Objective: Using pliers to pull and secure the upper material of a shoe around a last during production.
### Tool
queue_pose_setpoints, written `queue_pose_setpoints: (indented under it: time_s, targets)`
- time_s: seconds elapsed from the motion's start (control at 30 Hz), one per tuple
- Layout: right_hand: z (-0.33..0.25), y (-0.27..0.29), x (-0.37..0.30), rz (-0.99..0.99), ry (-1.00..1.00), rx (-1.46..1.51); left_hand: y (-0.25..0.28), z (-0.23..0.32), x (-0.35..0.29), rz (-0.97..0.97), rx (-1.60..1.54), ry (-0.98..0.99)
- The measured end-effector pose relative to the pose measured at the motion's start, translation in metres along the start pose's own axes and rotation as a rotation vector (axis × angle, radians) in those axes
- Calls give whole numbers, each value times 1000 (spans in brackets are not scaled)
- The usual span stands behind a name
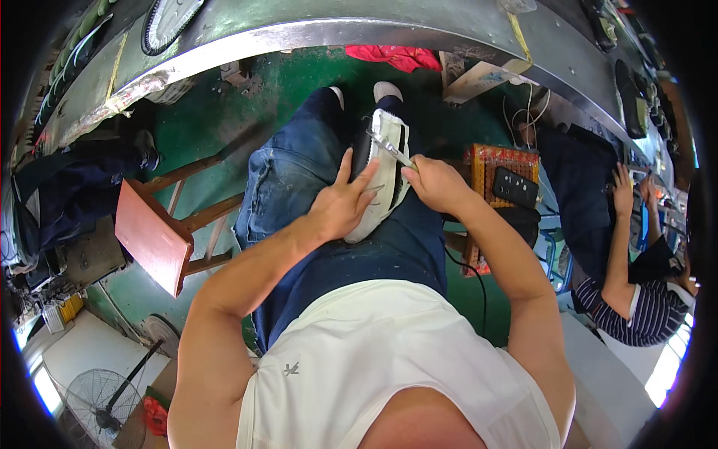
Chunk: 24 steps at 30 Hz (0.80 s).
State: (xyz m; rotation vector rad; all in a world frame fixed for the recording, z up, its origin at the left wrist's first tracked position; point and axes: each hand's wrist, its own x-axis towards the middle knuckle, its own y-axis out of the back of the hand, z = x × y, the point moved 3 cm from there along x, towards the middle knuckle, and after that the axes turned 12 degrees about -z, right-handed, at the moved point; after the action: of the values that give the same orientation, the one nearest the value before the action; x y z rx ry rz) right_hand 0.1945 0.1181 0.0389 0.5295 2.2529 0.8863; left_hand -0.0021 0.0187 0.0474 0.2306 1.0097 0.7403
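A white and black shoe upper (387,173) lies lengthwise over my thighs, with a jagged pale edge along one side. My left hand (342,200) rests on its left side, fingers stretched and spread, the longer ones pointing up over it. In my right hand (436,183) is the handle of a pincer-like metal hand tool (392,150). The tool's silver head reaches to the upper left and lies over the far part of the shoe upper. Whether its jaws touch the material I cannot tell.
A metal-edged workbench (321,34) curves across the far side. Left of my legs stands a wooden stool (155,236); to the right, a woven seat (493,161) bears a black case (516,187). A co-worker (632,307) sits at far right. A fan (101,396) stands at lower left.
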Motion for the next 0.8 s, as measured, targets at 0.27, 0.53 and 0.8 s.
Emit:
queue_pose_setpoints:
  time_s: [0.27, 0.53, 0.8]
  targets:
    - [-18, -31, -48, -34, 21, 161, -49, -33, 0, 362, -412, -216]
    - [14, -64, -93, 178, -109, 859, 60, 12, -67, 376, -43, -220]
    - [19, -74, -114, 178, -87, 956, 142, 59, -29, 522, -556, -537]
